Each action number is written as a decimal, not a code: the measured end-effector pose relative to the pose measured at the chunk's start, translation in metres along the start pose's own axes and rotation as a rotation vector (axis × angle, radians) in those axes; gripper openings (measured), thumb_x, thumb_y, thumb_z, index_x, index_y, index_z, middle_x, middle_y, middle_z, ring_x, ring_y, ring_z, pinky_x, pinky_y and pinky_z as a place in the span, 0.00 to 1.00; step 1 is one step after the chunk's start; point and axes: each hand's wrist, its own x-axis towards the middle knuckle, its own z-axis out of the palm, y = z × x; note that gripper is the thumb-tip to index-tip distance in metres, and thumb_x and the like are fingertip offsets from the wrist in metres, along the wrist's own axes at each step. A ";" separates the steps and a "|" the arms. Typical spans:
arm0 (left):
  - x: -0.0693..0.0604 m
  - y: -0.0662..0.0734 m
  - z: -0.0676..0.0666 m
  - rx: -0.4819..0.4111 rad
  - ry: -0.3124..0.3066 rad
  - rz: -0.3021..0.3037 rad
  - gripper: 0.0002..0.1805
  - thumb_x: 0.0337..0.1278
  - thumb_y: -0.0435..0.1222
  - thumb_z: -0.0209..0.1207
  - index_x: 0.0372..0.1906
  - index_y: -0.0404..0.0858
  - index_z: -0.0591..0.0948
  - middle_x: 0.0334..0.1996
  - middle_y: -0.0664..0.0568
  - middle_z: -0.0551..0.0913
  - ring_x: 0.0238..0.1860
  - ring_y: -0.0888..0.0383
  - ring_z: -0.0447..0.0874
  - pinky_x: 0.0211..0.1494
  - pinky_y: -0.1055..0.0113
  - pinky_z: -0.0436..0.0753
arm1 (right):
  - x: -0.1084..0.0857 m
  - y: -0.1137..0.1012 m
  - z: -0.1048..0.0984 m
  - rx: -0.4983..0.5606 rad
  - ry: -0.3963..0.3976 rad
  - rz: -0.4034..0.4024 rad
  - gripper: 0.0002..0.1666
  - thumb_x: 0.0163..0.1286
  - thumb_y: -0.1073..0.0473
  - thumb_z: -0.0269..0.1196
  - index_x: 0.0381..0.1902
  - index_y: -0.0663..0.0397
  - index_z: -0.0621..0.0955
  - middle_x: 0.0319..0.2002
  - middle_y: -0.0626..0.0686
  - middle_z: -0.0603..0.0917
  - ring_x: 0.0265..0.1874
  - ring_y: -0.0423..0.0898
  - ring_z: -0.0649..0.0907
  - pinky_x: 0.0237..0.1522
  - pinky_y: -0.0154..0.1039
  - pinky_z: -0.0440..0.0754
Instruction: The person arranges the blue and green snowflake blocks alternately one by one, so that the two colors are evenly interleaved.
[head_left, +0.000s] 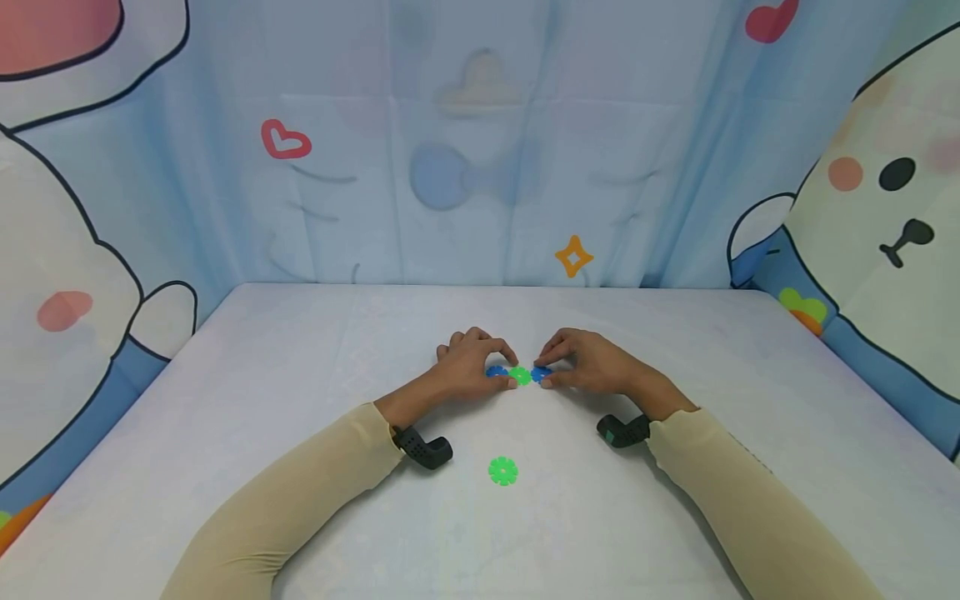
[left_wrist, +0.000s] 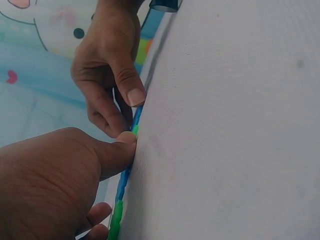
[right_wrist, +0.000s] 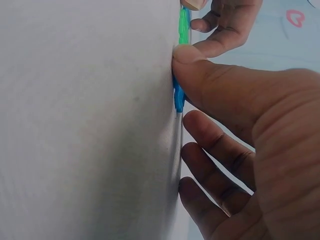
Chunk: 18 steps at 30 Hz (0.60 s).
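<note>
Notched plastic discs lie edge to edge in a row on the table. In the head view, a green disc (head_left: 520, 376) sits between a blue disc (head_left: 495, 371) and another blue disc (head_left: 539, 374). My left hand (head_left: 472, 367) pinches the middle green disc between thumb and index finger. The right-hand blue disc is pinched by my right hand (head_left: 596, 361), its other fingers loose in the right wrist view. One more green disc (left_wrist: 115, 220) continues the row beneath my left hand in the left wrist view. Fingers hide parts of the discs; whether their notches interlock I cannot tell.
A loose green disc (head_left: 503, 471) lies flat nearer to me, between my forearms. The white-covered table (head_left: 375, 533) ends at a blue patterned curtain (head_left: 337, 217) behind. Each wrist wears a black device, the left one (head_left: 426, 450) close to the tabletop.
</note>
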 end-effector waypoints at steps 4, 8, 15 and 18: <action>-0.002 0.000 -0.001 0.002 0.002 0.003 0.17 0.60 0.54 0.62 0.53 0.59 0.81 0.66 0.47 0.68 0.66 0.44 0.64 0.62 0.43 0.63 | 0.000 -0.002 -0.001 -0.001 -0.010 0.002 0.20 0.59 0.51 0.73 0.49 0.51 0.88 0.48 0.51 0.82 0.53 0.52 0.79 0.58 0.55 0.75; -0.003 0.000 -0.001 0.000 0.002 0.004 0.17 0.61 0.53 0.62 0.53 0.58 0.81 0.66 0.47 0.69 0.66 0.44 0.64 0.61 0.44 0.63 | 0.000 -0.004 -0.005 0.001 -0.025 0.020 0.21 0.62 0.49 0.70 0.51 0.50 0.86 0.49 0.50 0.83 0.53 0.51 0.80 0.58 0.55 0.75; -0.001 0.000 -0.001 -0.004 0.001 0.004 0.17 0.61 0.53 0.62 0.53 0.58 0.81 0.65 0.47 0.69 0.66 0.45 0.63 0.61 0.45 0.63 | -0.013 -0.020 -0.020 0.052 -0.045 0.037 0.21 0.70 0.48 0.64 0.54 0.53 0.84 0.50 0.49 0.85 0.52 0.50 0.82 0.58 0.52 0.79; -0.001 0.001 -0.001 -0.003 -0.003 0.005 0.17 0.61 0.53 0.62 0.54 0.58 0.81 0.65 0.47 0.69 0.65 0.45 0.63 0.60 0.45 0.64 | -0.026 -0.037 -0.019 0.048 -0.071 -0.003 0.19 0.69 0.48 0.64 0.52 0.51 0.85 0.46 0.45 0.86 0.48 0.45 0.83 0.55 0.48 0.81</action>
